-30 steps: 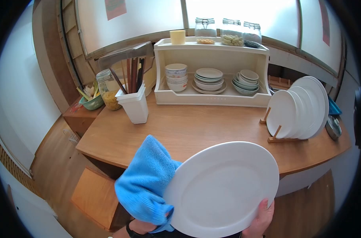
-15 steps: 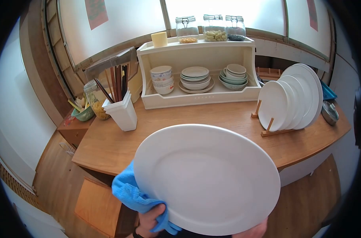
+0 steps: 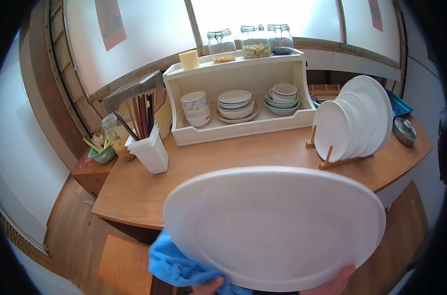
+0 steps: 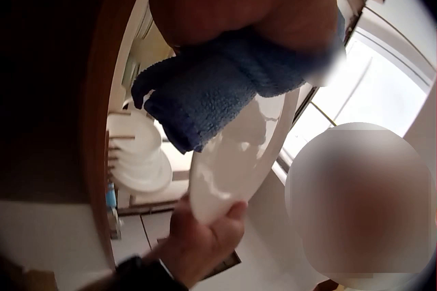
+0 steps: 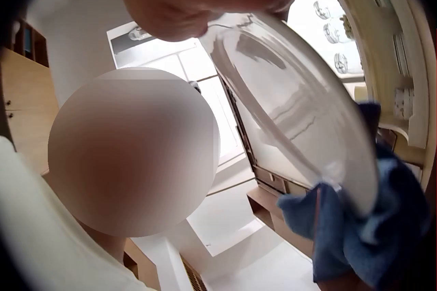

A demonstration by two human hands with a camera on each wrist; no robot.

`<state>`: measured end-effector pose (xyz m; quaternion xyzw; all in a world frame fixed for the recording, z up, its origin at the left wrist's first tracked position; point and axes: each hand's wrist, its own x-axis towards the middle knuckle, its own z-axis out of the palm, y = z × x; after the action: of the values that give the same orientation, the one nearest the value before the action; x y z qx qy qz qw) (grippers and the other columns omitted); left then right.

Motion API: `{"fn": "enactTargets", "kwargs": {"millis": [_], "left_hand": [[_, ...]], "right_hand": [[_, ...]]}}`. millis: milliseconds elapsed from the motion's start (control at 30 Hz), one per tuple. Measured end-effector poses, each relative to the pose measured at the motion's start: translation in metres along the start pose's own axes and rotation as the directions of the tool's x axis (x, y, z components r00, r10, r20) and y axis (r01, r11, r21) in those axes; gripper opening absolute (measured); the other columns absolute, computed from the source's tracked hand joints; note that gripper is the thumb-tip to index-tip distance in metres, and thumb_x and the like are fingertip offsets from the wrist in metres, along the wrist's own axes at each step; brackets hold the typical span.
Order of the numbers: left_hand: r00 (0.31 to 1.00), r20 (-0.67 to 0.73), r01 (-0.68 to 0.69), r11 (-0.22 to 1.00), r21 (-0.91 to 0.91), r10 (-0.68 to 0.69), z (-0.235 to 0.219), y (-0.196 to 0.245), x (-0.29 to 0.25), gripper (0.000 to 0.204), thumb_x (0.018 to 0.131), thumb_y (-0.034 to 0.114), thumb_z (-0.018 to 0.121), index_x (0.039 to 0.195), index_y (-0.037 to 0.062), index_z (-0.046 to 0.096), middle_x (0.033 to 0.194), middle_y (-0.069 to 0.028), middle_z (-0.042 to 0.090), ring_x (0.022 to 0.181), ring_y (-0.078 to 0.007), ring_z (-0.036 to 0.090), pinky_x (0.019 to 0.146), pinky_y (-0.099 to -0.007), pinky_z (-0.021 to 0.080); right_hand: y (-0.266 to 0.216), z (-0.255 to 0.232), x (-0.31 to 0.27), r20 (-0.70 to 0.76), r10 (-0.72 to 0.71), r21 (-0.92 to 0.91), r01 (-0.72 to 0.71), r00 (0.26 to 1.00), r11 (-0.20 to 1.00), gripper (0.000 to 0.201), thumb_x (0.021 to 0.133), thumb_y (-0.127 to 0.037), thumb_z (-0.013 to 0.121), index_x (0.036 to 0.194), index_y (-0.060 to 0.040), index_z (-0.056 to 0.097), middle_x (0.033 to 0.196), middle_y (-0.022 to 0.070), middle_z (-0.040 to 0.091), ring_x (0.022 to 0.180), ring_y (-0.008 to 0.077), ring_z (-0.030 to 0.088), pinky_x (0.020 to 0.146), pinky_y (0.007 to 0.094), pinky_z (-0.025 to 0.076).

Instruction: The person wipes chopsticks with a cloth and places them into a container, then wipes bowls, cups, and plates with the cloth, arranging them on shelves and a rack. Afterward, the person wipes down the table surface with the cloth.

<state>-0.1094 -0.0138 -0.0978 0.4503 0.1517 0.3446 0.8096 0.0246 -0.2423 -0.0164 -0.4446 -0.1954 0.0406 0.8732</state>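
A large white oval plate (image 3: 275,228) is held tilted in front of the desk's edge, its broad face toward the head camera. My right hand (image 3: 334,282) grips its lower right rim; the left wrist view shows that thumb lying over the rim. At the lower left, my left hand (image 3: 209,286) holds a blue towel (image 3: 177,260) against the plate's edge. The right wrist view has the towel (image 5: 358,229) bunched around the far end of the plate. Most of the left fingers are hidden by the cloth.
Several white plates (image 3: 353,125) stand in a wooden rack (image 3: 331,164) at the right of the desk (image 3: 233,152). Behind is a cream shelf (image 3: 243,132) with stacked bowls, topped by glass jars (image 3: 255,44). A white chopstick holder (image 3: 150,151) stands at left.
The plate has swung rightward and tipped so it looks flatter. The towel, earlier spread beside the plate's upper left, now lies lower, bunched at its lower left edge. The head view has shifted.
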Motion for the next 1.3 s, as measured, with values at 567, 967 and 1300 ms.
{"fn": "enactTargets", "kwargs": {"millis": [567,967,1300], "left_hand": [[0.948,0.288,-0.268,0.828,0.493,0.135,0.037,0.048,0.049,0.047,0.079,0.000,0.070,0.124,0.0020,0.053,0.120,-0.0097,0.059,0.112,-0.0215,0.055,0.095,-0.0374,0.044],[0.374,0.911,-0.883,0.232,0.408,-0.176,0.098,0.018,0.006,0.070,0.077,0.028,0.061,0.139,0.0029,0.040,0.147,-0.0210,0.034,0.138,-0.0396,0.027,0.112,-0.0600,0.010],[0.612,0.765,-0.766,0.391,0.509,0.203,0.114,0.029,0.061,0.068,0.082,0.013,0.058,0.144,0.0009,0.033,0.153,-0.0173,0.025,0.142,-0.0357,0.022,0.115,-0.0488,0.014]], "right_hand": [[0.005,-0.017,0.007,0.078,0.379,-0.052,-0.376,0.922,0.925,0.044,0.101,-0.020,0.041,0.132,0.0114,0.040,0.130,0.0192,0.052,0.121,0.0263,0.049,0.102,0.0388,0.038],[0.029,-0.023,0.004,-0.140,0.335,0.355,-0.269,0.932,0.895,0.057,0.103,-0.037,0.030,0.139,0.0060,0.032,0.139,0.0198,0.043,0.127,0.0313,0.043,0.107,0.0436,0.034],[0.057,-0.022,-0.044,-0.007,0.185,-0.176,-0.184,0.983,0.967,0.059,0.099,-0.040,0.040,0.130,0.0099,0.044,0.131,0.0196,0.051,0.115,0.0296,0.053,0.101,0.0413,0.039]]}}
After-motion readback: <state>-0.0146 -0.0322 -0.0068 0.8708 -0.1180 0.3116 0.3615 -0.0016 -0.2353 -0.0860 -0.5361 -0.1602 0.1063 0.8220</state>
